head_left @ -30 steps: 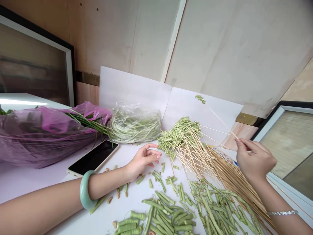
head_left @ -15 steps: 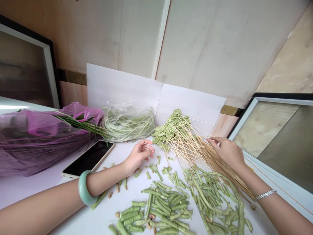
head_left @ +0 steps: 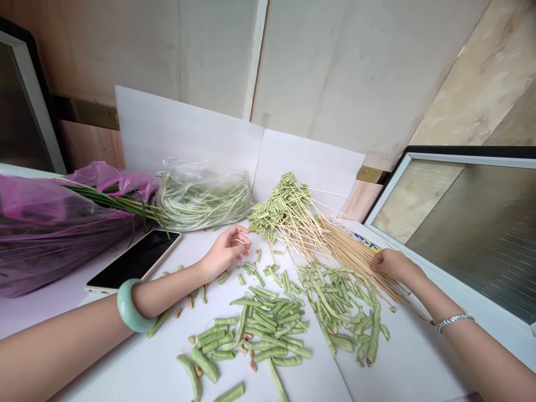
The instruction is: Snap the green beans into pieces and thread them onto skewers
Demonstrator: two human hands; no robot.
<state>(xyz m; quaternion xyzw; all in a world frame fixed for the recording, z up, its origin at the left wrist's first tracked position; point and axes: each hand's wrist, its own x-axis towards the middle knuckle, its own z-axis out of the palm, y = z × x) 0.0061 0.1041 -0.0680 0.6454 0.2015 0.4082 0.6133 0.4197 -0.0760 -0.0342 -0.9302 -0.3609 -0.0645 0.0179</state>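
My left hand (head_left: 226, 252) hovers over the white table with its fingers loosely curled and apart, nothing in them. It is close to the pile of skewered green bean pieces (head_left: 280, 204). My right hand (head_left: 397, 266) is at the right side of a bundle of bamboo skewers (head_left: 349, 251), thumb and fingers pinched together on a skewer there; the fingertips are partly hidden. In front of the hands lie cut green bean pieces (head_left: 272, 318) and, to their right, a heap of longer, curled bean pieces (head_left: 341, 301).
On the left are a purple bag of green stalks (head_left: 54, 234), a phone (head_left: 134, 259) and a clear bag of long beans (head_left: 205, 198). White boards (head_left: 188, 128) stand behind. A yellow and blue package (head_left: 364, 240) lies by the skewers. Small brown beans (head_left: 253, 363) are scattered about.
My right hand has moved along the skewers toward their near right side, and its fingers have come together. The package beside them now shows. My left hand keeps its pose; the view has shifted.
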